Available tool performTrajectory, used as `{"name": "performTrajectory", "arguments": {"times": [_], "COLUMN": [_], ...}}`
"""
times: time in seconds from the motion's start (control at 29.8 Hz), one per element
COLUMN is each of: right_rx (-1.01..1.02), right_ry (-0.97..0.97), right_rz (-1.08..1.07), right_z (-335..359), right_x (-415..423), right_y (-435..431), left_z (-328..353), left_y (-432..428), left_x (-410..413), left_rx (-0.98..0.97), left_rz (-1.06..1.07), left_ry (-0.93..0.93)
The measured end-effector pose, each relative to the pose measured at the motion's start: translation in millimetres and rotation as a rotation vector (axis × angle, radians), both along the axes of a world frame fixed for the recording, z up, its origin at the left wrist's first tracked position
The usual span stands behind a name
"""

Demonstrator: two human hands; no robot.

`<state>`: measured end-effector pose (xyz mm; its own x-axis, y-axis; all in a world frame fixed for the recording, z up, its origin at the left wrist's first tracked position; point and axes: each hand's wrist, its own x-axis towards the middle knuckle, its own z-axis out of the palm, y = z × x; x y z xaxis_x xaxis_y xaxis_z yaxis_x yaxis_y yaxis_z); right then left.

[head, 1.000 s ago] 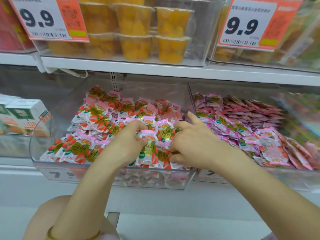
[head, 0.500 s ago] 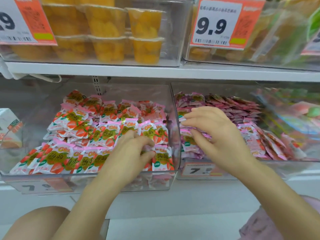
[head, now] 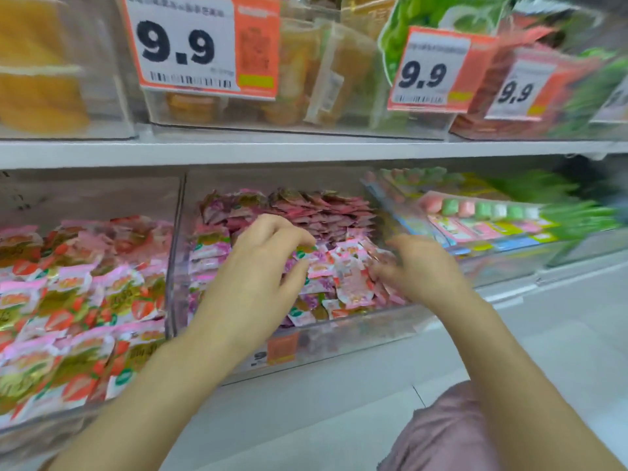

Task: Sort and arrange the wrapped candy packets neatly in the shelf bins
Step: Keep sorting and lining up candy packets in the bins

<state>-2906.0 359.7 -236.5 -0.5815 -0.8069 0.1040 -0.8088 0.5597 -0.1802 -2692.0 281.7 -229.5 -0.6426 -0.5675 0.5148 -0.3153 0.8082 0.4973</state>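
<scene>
Left hand (head: 258, 280) pinches crinkly packets (head: 350, 283) in clear bin (head: 360, 338); right hand (head: 424, 270) perhaps too.

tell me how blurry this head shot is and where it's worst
Head view: motion blur, worst at the right edge where the green packs smear into streaks; the 9.9 price tag is readable; both hands soft-edged, the right hand more than the left hand; lighting even, no hard shadows.
</scene>
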Motion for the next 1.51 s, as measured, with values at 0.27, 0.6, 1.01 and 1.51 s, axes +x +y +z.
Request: {"name": "performTrajectory", "arguments": {"times": [0.27, 0.6, 1.01, 1.51], "right_rx": [0.212, 0.210, -0.629, -0.663], "right_ry": [-0.164, 0.228, -0.997, -1.541], "right_rz": [0.040, -0.078, 0.421, 0.434], "right_z": [11, 9, 12, 22], "right_x": [-13, 15, 42, 95], "right_y": [-2, -3, -6, -36], "left_z": [-10, -8, 7, 30], "left_y": [0, 2, 5, 0], "left_x": [-23, -23, -7, 54], "left_rx": [0.107, 0.142, 0.564, 0.815], "left_rz": [-0.036, -0.052, -0.072, 0.091], "left_ry": [-0.009, -0.009, 0.217, 0.482]}}
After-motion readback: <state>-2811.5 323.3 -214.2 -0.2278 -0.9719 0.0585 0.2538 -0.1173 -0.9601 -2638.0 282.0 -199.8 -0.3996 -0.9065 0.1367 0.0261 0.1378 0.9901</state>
